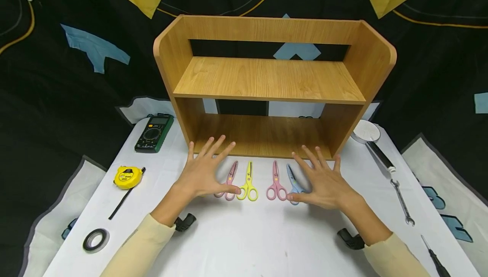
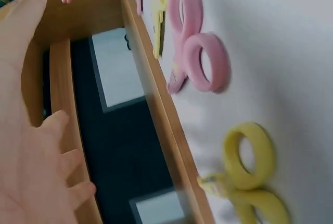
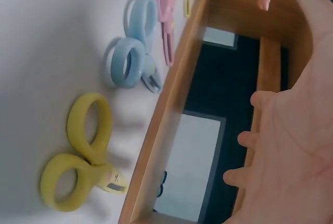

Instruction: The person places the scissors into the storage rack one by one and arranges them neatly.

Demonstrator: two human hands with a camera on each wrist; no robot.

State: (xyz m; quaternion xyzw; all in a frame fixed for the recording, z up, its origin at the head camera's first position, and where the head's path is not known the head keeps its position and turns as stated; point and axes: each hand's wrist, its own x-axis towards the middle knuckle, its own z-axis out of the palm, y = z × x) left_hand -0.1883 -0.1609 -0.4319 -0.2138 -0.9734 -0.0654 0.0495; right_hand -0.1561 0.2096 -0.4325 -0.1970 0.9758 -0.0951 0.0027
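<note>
Currently, four pairs of scissors lie in a row on the white worktop [image 1: 244, 243], just in front of the lower front edge of the wooden shelf unit [image 1: 272, 78]. From the person's left to right they are: a pink pair [image 1: 230, 180], a yellow pair [image 1: 248, 183], a second pink pair [image 1: 276, 182] and a blue pair [image 1: 293, 181]. Each pair lies closed, with its long axis running from the near edge of the worktop toward the shelf unit: handle loops toward the person, blade tips toward the shelf.

The left hand [image 1: 206, 171] hovers flat, fingers straight and spread, holding nothing; its thumb lies over the handle loops of the leftmost pink pair, which is the pair nearest to it. The right hand [image 1: 324, 179] is likewise flat and spread, holding nothing; its thumb lies over the handle loops of the blue pair, the nearest to it. Whether either thumb touches the handles cannot be told. The yellow pair and the second pink pair lie between the two hands, the yellow nearer the left, the pink nearer the right.
</note>
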